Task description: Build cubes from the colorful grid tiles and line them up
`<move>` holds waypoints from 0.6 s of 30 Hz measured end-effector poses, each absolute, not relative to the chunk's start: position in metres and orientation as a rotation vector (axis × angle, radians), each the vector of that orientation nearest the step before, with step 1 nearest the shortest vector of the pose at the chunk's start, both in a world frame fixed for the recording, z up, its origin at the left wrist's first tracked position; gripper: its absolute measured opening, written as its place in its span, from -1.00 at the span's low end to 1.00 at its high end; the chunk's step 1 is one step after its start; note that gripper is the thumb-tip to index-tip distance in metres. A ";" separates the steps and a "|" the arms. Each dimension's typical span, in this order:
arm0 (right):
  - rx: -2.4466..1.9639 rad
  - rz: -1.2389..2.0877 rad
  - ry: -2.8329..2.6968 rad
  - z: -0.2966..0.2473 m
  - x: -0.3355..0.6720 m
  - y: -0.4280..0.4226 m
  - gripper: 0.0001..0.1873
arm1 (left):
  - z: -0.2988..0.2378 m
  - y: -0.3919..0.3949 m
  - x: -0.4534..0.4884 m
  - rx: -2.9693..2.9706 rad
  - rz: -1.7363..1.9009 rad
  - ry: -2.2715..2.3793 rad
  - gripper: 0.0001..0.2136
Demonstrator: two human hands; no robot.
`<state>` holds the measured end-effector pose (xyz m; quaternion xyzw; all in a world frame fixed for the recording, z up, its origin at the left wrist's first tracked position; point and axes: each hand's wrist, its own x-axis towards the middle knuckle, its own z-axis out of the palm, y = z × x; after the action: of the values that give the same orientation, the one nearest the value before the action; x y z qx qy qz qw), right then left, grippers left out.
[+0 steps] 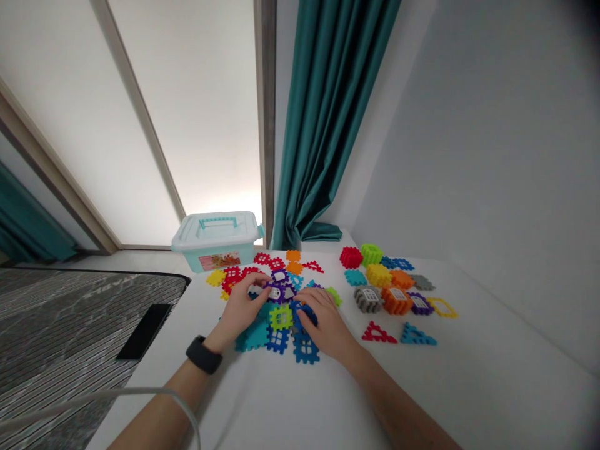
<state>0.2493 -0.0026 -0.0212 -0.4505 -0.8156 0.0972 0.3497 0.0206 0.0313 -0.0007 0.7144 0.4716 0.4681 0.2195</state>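
Note:
Interlocking plastic waffle blocks in many colours lie in a loose heap (pixel 276 319) on a white surface (pixel 262 400). My left hand (pixel 241 306) has its fingertips on a purple block with a white window (pixel 275 292). My right hand (pixel 324 326) curls over a dark blue block (pixel 304 314), close to a lime-green square (pixel 281 317). The two hands nearly meet above the heap, and my fingers hide parts of both blocks. A black band (pixel 204 355) circles my left wrist.
More blocks stand in a group (pixel 387 290) to the right of my hands. Behind the heap sits a lidded pale turquoise plastic box (pixel 215 240). A teal curtain (pixel 323 125) hangs at the back. A grey striped surface (pixel 70 337) lies left, past the white surface's dark edge, and a white cable (pixel 140 392) crosses my left forearm.

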 end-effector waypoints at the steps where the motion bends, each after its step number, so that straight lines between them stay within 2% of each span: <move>1: -1.162 0.273 -2.092 -0.021 0.248 -0.003 -0.76 | -0.001 0.030 0.022 1.937 1.312 1.298 -0.85; 7: -1.166 0.298 -1.966 -0.024 0.236 -0.007 -0.74 | -0.004 0.031 0.027 1.709 1.396 1.270 -0.88; 10: -1.140 0.349 -1.884 -0.025 0.229 -0.008 -0.70 | -0.003 0.028 0.032 1.508 1.419 1.184 -0.83; 14: -1.121 0.585 -1.680 -0.022 0.225 -0.009 -0.65 | 0.003 0.017 0.042 1.286 1.357 1.037 -0.76; 18: -1.064 0.880 -1.509 -0.022 0.226 -0.007 -0.69 | 0.007 0.007 0.049 1.236 1.290 0.996 -0.73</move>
<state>0.2262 -0.0068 -0.0220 -0.4440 -0.6298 0.3671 0.5211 0.0490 0.0067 0.0068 0.5158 0.4155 0.5382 0.5213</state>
